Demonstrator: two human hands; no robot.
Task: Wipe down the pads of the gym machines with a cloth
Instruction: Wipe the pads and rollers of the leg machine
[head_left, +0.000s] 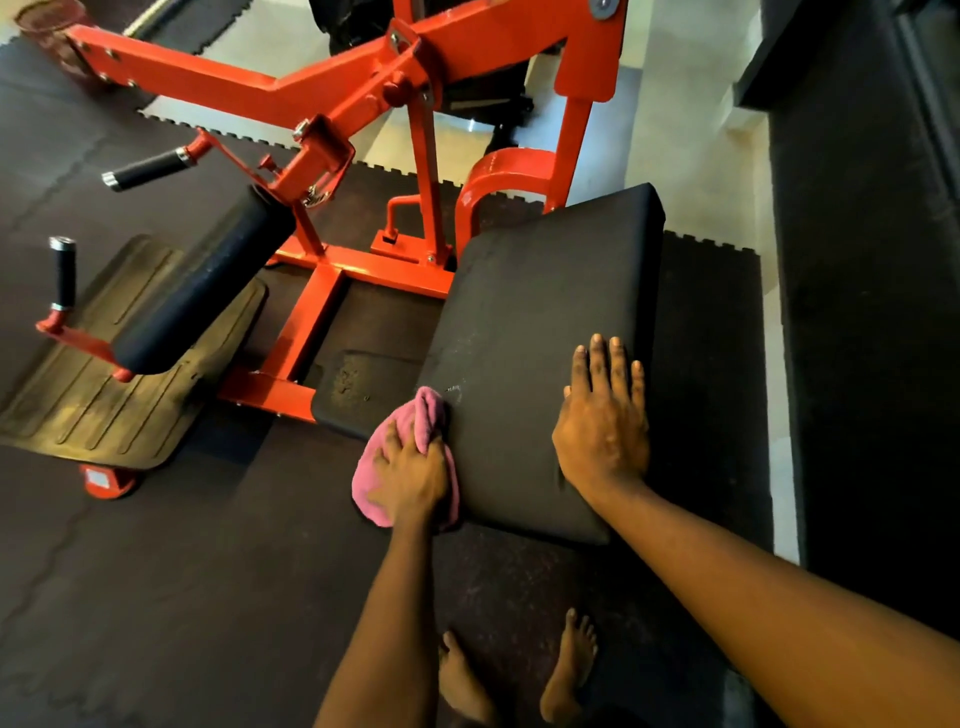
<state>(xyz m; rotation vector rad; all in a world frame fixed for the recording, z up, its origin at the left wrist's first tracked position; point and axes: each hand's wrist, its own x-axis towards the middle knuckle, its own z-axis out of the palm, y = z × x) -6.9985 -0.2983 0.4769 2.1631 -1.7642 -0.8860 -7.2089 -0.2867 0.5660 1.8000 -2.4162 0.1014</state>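
One pink cloth (425, 413), one flat black seat pad (545, 291), one black roller pad (208, 280) and two hands are in view. The red machine frame (322, 83) also carries two short black handle grips, one angled up at the left (148, 169) and one standing nearly upright lower down (63, 273), plus a single ribbed foot plate (104, 384) lying under the roller pad. Two bare feet (462, 680) stand on the dark rubber floor mats (156, 571) at the bottom edge.

The cloth is a soft, fuzzy pink towel, bunched into a wad with one fold sticking up above the knuckles. It sits against the near left edge of the seat pad, touching its side. The left hand (410, 475) grips it, fingers (397, 441) curled into the bunched fabric.

The right hand (602, 421) lies palm down on the near right part of the seat pad, its fingers (597, 358) straight and close together, pointing away along the top. The pad's surface is matte black, with faint pale scuffs or dust just beside the cloth.
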